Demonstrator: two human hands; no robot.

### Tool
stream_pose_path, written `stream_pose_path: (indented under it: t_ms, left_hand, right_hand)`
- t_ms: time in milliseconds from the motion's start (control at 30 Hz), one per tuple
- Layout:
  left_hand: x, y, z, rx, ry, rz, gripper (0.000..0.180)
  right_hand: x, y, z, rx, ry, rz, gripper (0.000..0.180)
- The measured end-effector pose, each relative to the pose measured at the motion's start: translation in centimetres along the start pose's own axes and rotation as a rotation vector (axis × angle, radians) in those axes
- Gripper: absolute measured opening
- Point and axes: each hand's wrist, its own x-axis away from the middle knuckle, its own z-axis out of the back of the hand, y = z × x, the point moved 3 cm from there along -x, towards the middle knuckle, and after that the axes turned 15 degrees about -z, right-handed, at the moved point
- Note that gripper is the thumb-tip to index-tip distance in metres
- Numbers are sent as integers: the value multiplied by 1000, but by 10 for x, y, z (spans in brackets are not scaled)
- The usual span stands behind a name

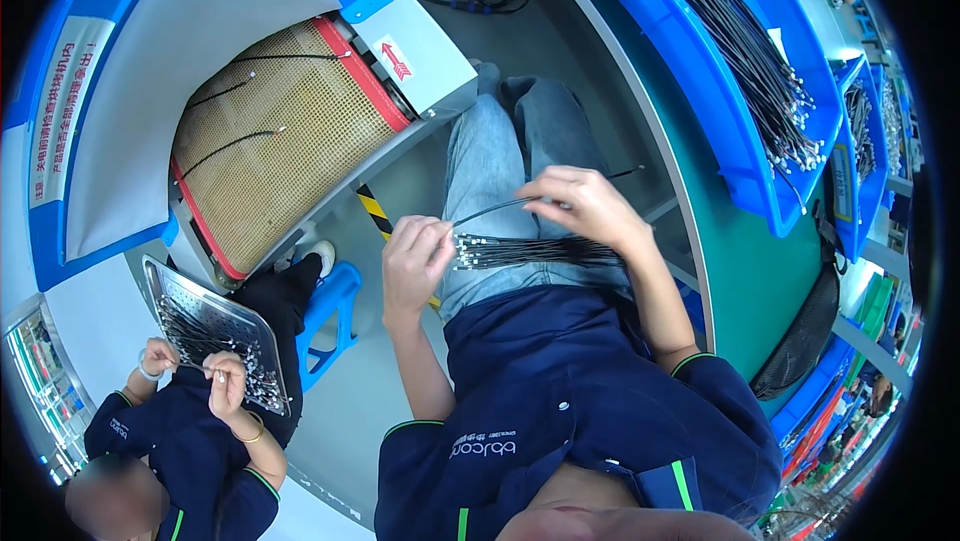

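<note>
Bundle of thin black cables (530, 251) lies across the lap, mid-frame, metal tips pointing toward the left hand (415, 261). The right hand (585, 206) is pulling 1 cable (490, 209) up and away from the rest.

To do this bit cleanly I'd say keep the bundle pinned flat on the thigh and draw the single cable out along its length, not sideways, so the tips don't snag their neighbours.

Fingers: the left ones are curled in tight at the tip end of the bundle, pinching the connectors. The right ones are half closed, thumb and forefinger nipped on the single cable while the heel of the hand rests on the bundle.

Upper left, 3 cables lie on a mesh belt (290, 131). Lower left, another person picks over a tray (160, 286) of the same stuff.
</note>
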Motion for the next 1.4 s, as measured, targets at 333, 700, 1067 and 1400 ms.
stream_pose_path:
  t_ms: [333, 700, 1067, 1400]
  left_hand:
    - [15, -24, -6, 169, 148, 409, 25]
    - [13, -9, -97, 1305, 736, 730, 25]
    - [28, -35, -86, 1208, 911, 750, 16]
    - [37, -40, -76, 1173, 934, 734, 17]
  right_hand:
    - [7, 14, 12, 18, 72, -75, 12]
    - [-10, -2, -16, 115, 71, -34, 14]
    - [14, 37, 23, 76, 115, -207, 11]
    - [14, 28, 21, 29, 358, 24, 13]
